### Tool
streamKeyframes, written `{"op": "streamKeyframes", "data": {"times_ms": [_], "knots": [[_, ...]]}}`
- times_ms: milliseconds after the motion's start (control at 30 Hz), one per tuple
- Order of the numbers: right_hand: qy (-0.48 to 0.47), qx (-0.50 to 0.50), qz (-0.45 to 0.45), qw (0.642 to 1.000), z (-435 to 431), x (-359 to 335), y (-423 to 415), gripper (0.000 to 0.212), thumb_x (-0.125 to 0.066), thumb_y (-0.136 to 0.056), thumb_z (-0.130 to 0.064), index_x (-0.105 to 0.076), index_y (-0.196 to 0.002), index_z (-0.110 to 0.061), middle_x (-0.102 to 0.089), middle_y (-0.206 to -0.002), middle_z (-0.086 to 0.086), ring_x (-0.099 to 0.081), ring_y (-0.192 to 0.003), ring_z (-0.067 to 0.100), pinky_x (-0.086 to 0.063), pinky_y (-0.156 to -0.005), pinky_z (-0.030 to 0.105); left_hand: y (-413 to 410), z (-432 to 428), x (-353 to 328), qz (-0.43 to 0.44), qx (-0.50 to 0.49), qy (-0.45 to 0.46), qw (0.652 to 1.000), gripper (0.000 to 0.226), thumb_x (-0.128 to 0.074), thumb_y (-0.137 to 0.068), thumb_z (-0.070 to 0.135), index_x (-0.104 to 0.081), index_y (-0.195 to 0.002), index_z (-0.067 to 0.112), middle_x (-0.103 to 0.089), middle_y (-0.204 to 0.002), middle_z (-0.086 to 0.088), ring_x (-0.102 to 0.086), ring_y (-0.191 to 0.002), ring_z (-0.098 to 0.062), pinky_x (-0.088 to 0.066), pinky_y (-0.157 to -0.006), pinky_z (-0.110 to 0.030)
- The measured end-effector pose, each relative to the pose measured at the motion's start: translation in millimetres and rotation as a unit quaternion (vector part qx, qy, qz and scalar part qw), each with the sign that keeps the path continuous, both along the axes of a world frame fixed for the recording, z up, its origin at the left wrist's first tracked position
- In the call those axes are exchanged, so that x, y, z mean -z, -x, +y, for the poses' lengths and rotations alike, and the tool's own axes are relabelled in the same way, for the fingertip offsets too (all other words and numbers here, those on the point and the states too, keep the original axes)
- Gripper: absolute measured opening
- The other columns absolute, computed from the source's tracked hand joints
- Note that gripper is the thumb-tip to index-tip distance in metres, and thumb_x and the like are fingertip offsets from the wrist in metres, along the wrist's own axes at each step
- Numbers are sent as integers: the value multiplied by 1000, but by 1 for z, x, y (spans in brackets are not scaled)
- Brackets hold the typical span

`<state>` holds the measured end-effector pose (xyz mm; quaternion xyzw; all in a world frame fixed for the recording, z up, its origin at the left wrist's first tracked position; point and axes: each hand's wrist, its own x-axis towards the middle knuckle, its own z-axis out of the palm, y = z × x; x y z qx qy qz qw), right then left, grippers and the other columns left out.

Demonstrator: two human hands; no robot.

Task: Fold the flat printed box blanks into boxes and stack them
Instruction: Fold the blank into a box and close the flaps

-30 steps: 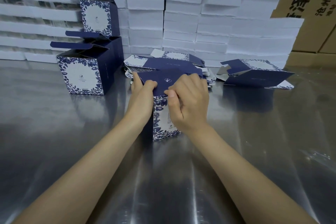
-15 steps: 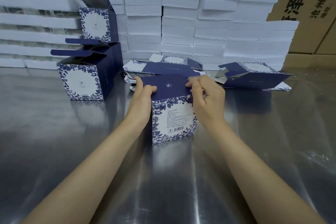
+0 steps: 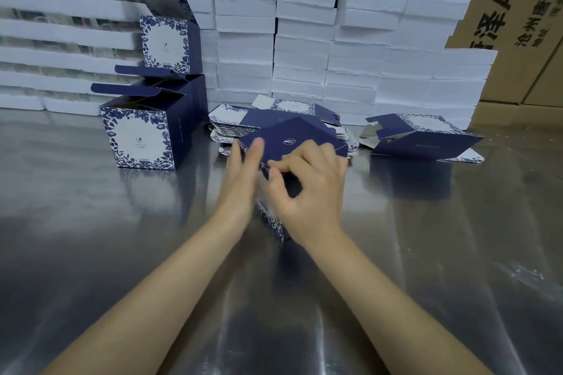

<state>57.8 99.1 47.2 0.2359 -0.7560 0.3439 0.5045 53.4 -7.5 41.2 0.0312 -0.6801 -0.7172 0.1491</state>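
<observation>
the box (image 3: 292, 140) stands mid-bench (image 3: 91, 222), corner toward the camera. the left hand (image 3: 243, 170) presses its left side with straight fingers; the right hand (image 3: 310, 189) curls over the front, pinching the lid edge. flat blanks (image 3: 243, 122) lie just behind, folded boxes (image 3: 140, 134) stacked at left.

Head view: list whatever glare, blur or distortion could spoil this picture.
Head view: streaky glare washes the steel table; head view: the left hand and the box it presses are motion-smeared, the right hand crisper; head view: the wide lens bows the white stacks, which go soft at the left edge; the finished boxes are sharp.
</observation>
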Motion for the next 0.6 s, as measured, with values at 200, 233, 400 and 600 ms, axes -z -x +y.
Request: {"op": "streamKeyframes", "data": {"times_ms": [200,233,400,600], "knots": [[-5,28,-32,999,18,-10,9,33,-42,-83,-26,-58,-59,-10,-53,-64,0,-48,-66,24,-32,-71,38,12,12,-2,-13,34,17,999,89,-59,-76,57,-19,-153,34,-30,-155,10,-34,-136,-5,-27,-111,-32],[-12,27,-30,999,21,-10,11,33,-42,-83,-25,-58,-60,-9,-55,-65,0,-49,-66,24,-33,-72,39,14,16,-4,-17,25,25,999,92,-56,-72,57,-22,-153,31,-32,-154,6,-35,-138,-12,-28,-114,-38],[-31,17,16,999,35,-8,25,27,-48,-82,-19,-55,-58,-7,-65,-76,-1,-58,-71,25,-36,-76,41,15,22,-5,-1,12,45,999,83,-54,-80,51,-21,-154,33,-28,-128,27,-39,-114,7,-28,-95,-24],[68,65,-56,994,68,-7,39,25,-52,-82,-14,-49,-58,-6,-71,-99,0,-60,-91,25,-45,-79,41,21,17,-5,-22,31,52,998,92,-52,-73,57,-17,-154,33,-21,-154,26,-27,-134,6,-21,-101,-23]]}}
